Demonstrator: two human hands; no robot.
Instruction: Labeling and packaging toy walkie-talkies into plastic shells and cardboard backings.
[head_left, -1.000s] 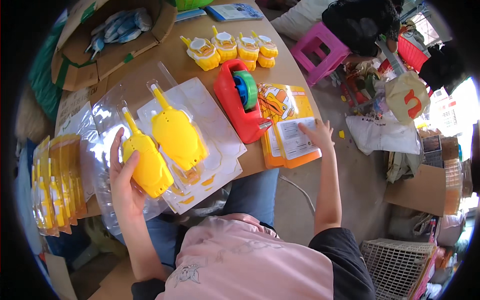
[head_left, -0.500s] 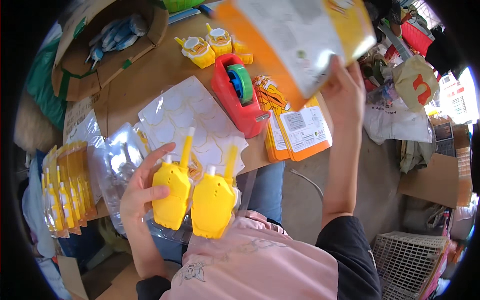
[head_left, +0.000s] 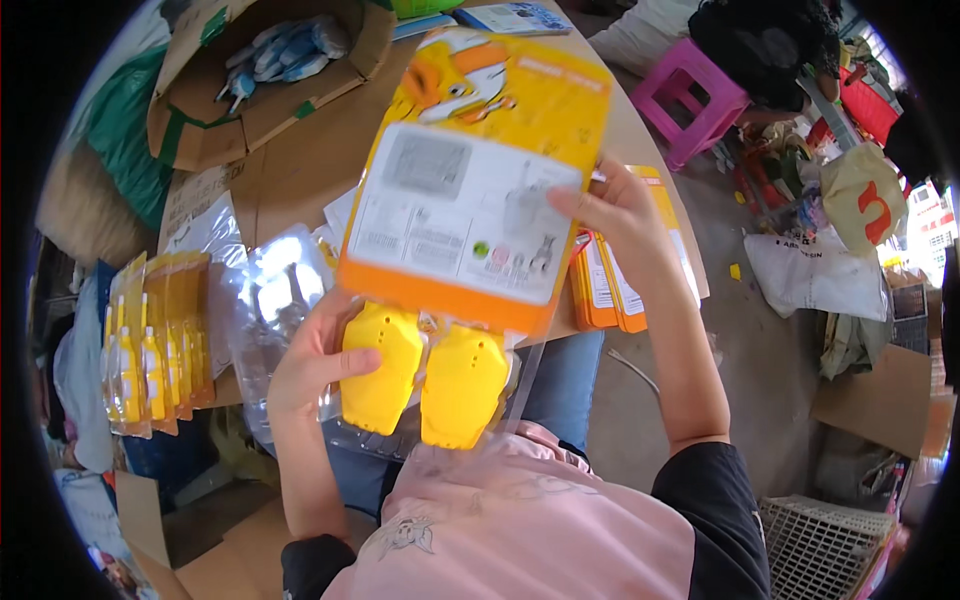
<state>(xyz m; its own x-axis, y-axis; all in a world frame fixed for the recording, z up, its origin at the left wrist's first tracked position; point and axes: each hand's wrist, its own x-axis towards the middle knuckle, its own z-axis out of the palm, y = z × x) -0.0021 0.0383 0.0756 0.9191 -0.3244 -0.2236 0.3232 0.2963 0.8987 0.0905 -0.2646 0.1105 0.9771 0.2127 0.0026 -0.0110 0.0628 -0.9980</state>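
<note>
Holding two yellow toy handsets (head_left: pixel 425 380) in a clear blister tray (head_left: pixel 270 330) over our lap, we bring an orange-and-yellow backing card (head_left: pixel 470 180) down onto them, printed back side up. Our left hand (head_left: pixel 310 365) cups the tray from the left, thumb across the nearer handset, fingers curled under & clamped on the plastic. Our right hand (head_left: pixel 615 215) pinches the card's right edge, fingers together on its face, thumb hidden behind.

To do this well, in our view: square the card's bottom edge w/ the tray rim, keep both handsets seated in their wells, slide the card flat rather than bending it.

Room is tight. The table (head_left: pixel 300 180) edge sits just beyond the card, w/ a stack of spare cards (head_left: pixel 610 290) near our right wrist & a row of finished yellow packs (head_left: pixel 150 340) at far left. An open cardboard box (head_left: pixel 260 70) lies well apart at the table's far side. A pink stool (head_left: pixel 690 95) & clutter fill the floor to the right; free space is mostly above the lap.
</note>
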